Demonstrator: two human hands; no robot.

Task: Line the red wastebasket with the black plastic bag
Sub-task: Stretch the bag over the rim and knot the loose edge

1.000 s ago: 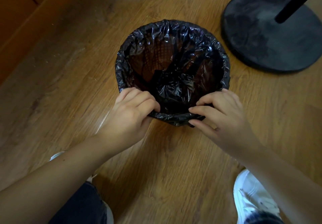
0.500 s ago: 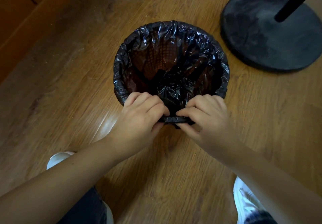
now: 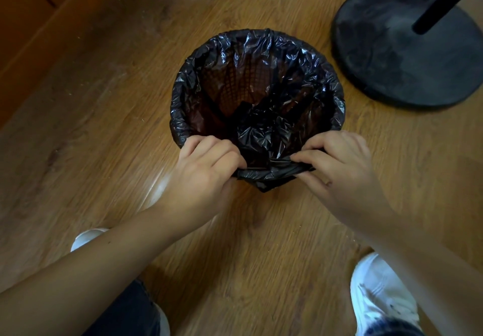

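At the far left, around nine to eleven o'clock, we see a strip of wooden furniture (image 3: 23,22) running along the wood floor (image 3: 91,139). Low at seven o'clock the toe of our left shoe (image 3: 87,237) shows white behind the left forearm.

Our left hand (image 3: 206,176) sits just left of centre, fingers curled tight and pinching the near edge of the bag (image 3: 261,126) at the basket's rim. The basket (image 3: 235,84) stands upright in the middle of the view, slightly toward twelve o'clock; its red mesh wall shows through the thin film on the far inner side. The black bag lies inside it, crumpled at the bottom, and is folded outward over the rim all round. Between the two hands, at the basket's six o'clock, the film is gathered into a bunched fold that hangs over the outside.

Our right hand (image 3: 342,173) is just right of centre, fingers and thumb closed on that same gathered fold.

At one to two o'clock a round black stand base (image 3: 386,56) rests on the floor near the basket without touching it, with a black pole (image 3: 444,3) rising from it. At five o'clock our right shoe (image 3: 379,291) is white.
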